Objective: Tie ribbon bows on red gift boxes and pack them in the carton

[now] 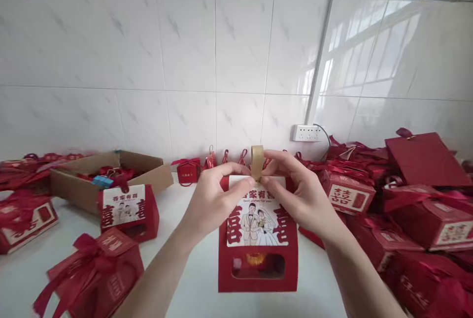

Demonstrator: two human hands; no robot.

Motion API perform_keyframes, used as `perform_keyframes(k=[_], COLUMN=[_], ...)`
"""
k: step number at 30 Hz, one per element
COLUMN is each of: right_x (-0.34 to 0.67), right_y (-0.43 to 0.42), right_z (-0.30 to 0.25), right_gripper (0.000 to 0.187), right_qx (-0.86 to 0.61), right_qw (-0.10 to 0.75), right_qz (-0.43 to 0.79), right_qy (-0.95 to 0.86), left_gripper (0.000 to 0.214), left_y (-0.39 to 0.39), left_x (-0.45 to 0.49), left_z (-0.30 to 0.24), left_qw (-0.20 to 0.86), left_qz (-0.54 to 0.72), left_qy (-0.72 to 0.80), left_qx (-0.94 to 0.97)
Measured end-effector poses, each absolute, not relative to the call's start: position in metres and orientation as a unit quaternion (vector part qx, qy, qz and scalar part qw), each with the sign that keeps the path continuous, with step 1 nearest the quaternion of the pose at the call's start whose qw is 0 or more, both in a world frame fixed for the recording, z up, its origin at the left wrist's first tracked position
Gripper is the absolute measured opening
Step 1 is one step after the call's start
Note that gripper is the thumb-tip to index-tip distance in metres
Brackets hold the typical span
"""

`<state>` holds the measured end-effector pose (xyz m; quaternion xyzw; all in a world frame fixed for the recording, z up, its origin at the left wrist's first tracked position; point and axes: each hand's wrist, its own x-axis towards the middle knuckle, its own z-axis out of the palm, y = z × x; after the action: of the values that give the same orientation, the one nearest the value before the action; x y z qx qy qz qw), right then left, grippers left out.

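Upright in front of me stands a red gift box (257, 270) with a white label showing a bride and groom. An oval window in its lower front shows colourful contents inside. A gold ribbon loop (257, 158) rises from the box's top edge. My left hand (218, 195) grips the top edge from the left, its thumb in front at the base of the loop. From the other side, my right hand (301, 190) pinches the same edge with its thumb beside the loop. The fingers behind the box are partly hidden.
On the left are a cardboard box (79, 187) of small items, a matching gift box (150, 214) and a ribbon-tied red box (121, 269). Several red boxes (391, 239) pile up on the right. Small red boxes (187, 171) line the tiled wall below a power strip (306, 133).
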<state>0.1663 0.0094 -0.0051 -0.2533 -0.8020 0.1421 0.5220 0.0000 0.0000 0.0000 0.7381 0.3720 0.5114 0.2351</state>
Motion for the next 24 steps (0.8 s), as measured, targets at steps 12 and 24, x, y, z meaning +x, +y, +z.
perform_keyframes(k=[12,24], right_x=[0.147,0.175], right_y=[-0.019,0.040], right_z=[-0.006,-0.013], right_gripper=[0.045,0.036], right_qx=[-0.505,-0.512], right_qw=[0.472,0.370], right_qz=[-0.015,0.149], right_qy=[-0.723,-0.761], left_gripper=[0.006,0.029], left_y=[0.003,0.024], left_x=[0.027,0.006], left_z=[-0.027,-0.025], left_qw=[-0.150,0.189], left_qz=[0.615,0.427], left_qy=[0.297,0.404], left_qx=[0.715,0.786])
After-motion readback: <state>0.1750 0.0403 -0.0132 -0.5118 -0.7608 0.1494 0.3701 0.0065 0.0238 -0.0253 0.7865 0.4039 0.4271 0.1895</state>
